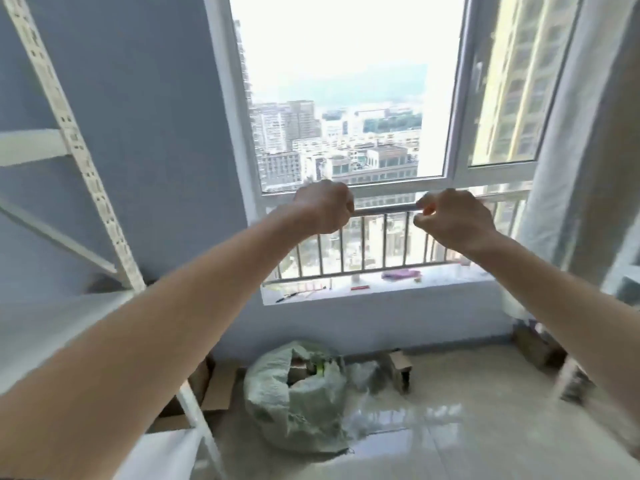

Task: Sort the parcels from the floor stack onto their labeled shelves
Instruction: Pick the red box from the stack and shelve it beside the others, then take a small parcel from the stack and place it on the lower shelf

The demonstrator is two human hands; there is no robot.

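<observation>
Bare-skinned left hand (325,206) raised at window height, fingers curled into a fist, nothing visible inside it. Right hand (450,220) level with it, just apart, fingers bent inward with thumb near fingertips; looks empty, no object seen in the pinch. Both overlapping the metal rail (384,211) of the window guard in view; cannot tell whether touching it or simply held in front. Both forearms stretched forward from the lower corners.

Behind the hands: tall window (346,98), city blocks and a yellowish tower outside. Below the rail, vertical bars, then a white sill (381,289) with a purple item (401,274), a red pen-like item (360,287) and a dark pen (285,297); small, blurred.

Parcels on the floor, well below the hands: pale green woven sack (291,396) slumped under the sill, mouth open, cardboard parcels (299,370) showing inside. Small brown box (400,374) just right of the sack by the wall. More brown boxes (531,344) near the right wall, beside a pale curtain (581,150). Flattened cardboard (214,386) at left, by the rack foot.

White metal shelving rack (79,147) along the left, slotted upright leaning across view, shelf boards (41,327) pale; labels not readable. Glossy tiled floor (450,438), blue-grey wall (156,133).
</observation>
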